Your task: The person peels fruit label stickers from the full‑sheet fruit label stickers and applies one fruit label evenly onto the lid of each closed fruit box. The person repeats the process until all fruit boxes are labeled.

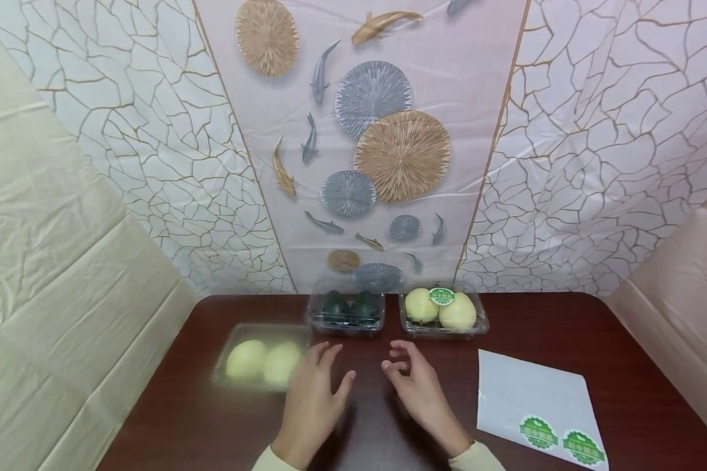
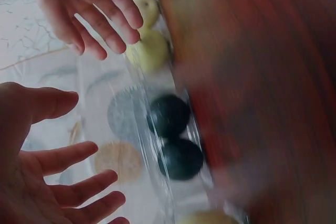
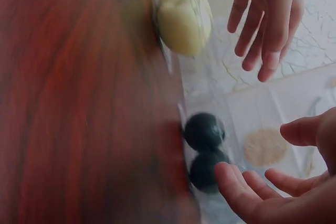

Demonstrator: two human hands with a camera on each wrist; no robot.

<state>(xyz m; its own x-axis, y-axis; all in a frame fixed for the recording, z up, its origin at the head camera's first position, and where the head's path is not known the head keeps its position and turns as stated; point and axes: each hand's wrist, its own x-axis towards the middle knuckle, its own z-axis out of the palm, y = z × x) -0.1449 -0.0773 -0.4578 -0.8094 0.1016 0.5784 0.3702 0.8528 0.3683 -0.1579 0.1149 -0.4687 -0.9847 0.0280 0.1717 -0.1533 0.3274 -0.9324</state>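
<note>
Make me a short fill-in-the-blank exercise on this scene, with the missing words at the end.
1. The middle clear plastic box holds ____ dark green fruits.
2. In the head view, the clear plastic box with a green sticker on it is the ____ of the three.
3. The left hand and the right hand are holding ____.
4. On the table, the white sheet lies closer to the person's ____ hand.

Missing words: two; rightmost; nothing; right.
</note>
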